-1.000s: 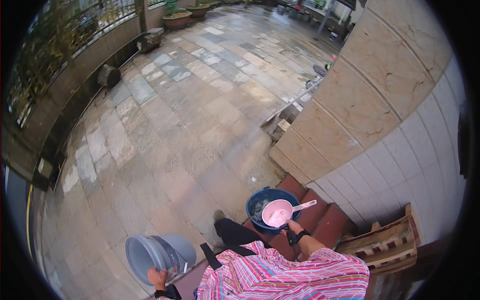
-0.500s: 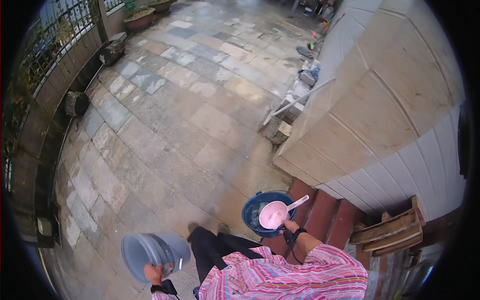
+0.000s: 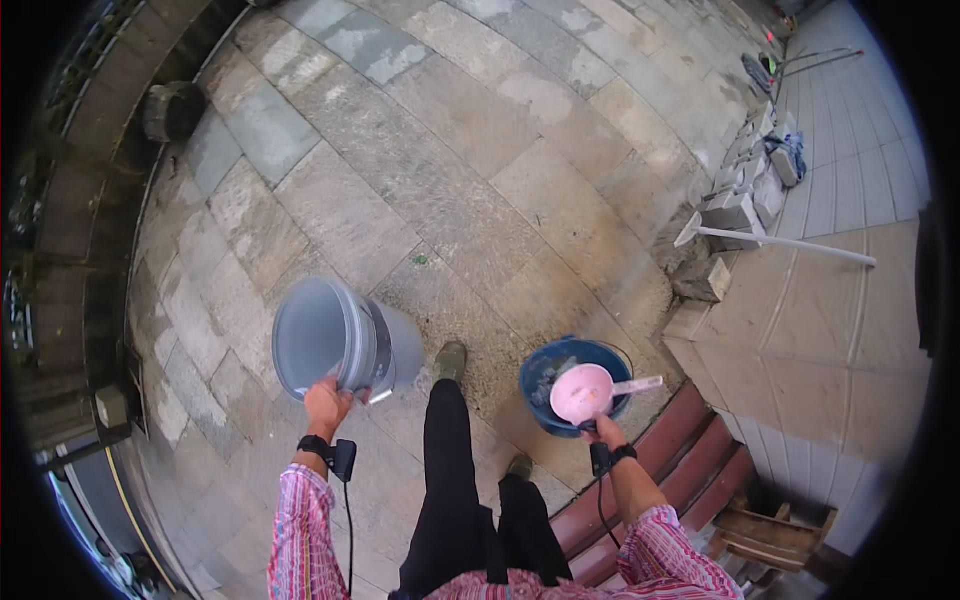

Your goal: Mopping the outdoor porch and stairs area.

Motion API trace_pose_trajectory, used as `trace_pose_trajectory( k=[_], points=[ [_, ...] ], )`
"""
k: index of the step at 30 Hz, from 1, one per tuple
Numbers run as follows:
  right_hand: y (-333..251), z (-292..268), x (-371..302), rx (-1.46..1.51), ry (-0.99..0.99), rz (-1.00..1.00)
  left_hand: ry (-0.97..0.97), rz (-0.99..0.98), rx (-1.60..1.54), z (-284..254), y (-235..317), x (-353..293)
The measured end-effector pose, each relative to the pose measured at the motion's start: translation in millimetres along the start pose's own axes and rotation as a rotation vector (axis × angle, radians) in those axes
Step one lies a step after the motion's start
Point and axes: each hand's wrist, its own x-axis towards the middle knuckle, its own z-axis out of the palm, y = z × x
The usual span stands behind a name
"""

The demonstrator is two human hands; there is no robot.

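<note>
Head view: left hand (image 3: 328, 405) gripping rim of big round grey plastic bucket (image 3: 405, 345), fingers curled. Grey bucket tilting, mouth facing left. Right hand (image 3: 605, 432) gripping near rim of round dark-blue plastic bucket (image 3: 538, 402), fingers curled; maybe pinning round pink plastic dipper (image 3: 580, 393) too, hard to tell. Dipper sitting over blue bucket, handle pointing right. Long red steps (image 3: 665, 455) running close by, below right. Feet standing on stone paving (image 3: 360, 200).
</note>
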Motion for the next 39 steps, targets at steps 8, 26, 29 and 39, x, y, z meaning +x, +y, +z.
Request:
trace_pose_trajectory(
  k=[8, 26, 29, 39],
  points=[
    [-128, 203, 82, 0.056, -0.027, -0.048, 0.128, 0.299, 0.125, 26, 9, 188],
    [52, 37, -143, -0.438, -0.024, -0.300, -0.797, 0.370, -0.293, 52, -40, 51],
    [110, -20, -238, 0.071, 0.072, -0.129, -1.288, 0.278, -0.300, 11, 16, 22],
    [339, 6, -433, 0.573, 0.094, 0.102, -1.138, 0.459, -0.164, -59, 106, 47]
  ],
)
